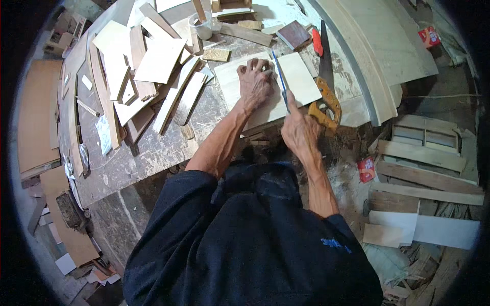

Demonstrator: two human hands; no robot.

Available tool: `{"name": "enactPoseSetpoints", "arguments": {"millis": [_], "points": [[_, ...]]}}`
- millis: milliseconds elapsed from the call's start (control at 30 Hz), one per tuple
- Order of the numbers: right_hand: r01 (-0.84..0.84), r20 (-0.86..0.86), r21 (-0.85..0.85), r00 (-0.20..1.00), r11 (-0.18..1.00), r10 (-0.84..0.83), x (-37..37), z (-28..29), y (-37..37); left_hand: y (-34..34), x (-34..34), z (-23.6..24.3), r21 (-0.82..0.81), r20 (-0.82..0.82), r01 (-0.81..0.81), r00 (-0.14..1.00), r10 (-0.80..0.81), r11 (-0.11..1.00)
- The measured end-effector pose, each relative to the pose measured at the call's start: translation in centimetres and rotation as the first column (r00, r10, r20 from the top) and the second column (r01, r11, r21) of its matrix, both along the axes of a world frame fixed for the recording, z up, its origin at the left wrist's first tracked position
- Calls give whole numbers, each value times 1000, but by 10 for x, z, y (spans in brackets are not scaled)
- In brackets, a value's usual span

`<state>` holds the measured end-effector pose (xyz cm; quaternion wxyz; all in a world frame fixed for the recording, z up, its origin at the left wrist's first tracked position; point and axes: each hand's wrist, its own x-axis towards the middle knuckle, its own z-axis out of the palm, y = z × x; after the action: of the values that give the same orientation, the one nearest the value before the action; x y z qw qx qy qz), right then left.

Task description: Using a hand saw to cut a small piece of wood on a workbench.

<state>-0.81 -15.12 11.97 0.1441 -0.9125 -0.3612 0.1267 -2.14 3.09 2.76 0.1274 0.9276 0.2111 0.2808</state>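
Note:
My left hand [254,86] lies on a pale wooden board [229,76], its fingers bent and a little apart, pressing on the top. My right hand [298,127] grips a narrow blue blade [279,69], which runs away from me along a line on the board, with a paler panel [301,81] to its right; whether they are separate pieces I cannot tell. Right of these lies a handsaw with a yellow handle [329,115]. A red-handled tool [316,42] rests beyond it.
Piled offcuts [161,58] cover the left of the worn bench [132,171]. A cup with a stick [203,28] and a dark block [293,34] sit at the back. A long curved panel [367,51] borders the right. Wooden frames and boards [421,168] lie lower right.

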Motion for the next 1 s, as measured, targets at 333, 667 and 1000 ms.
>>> {"name": "enactPoseSetpoints", "arguments": {"millis": [333,667,1000], "points": [[-2,-2,-72,1000,997,2,-2,4,-5,1,0,0,-5,-52,29,998,-29,1000],[36,-1,-2,999,999,-36,2,-11,-2,-1,7,9,8,-29,62,998,-62,998],[213,-65,205,977,955,-204,-21,17,-44,3,3,-1,12,-31,14,999,-13,1000]]}}
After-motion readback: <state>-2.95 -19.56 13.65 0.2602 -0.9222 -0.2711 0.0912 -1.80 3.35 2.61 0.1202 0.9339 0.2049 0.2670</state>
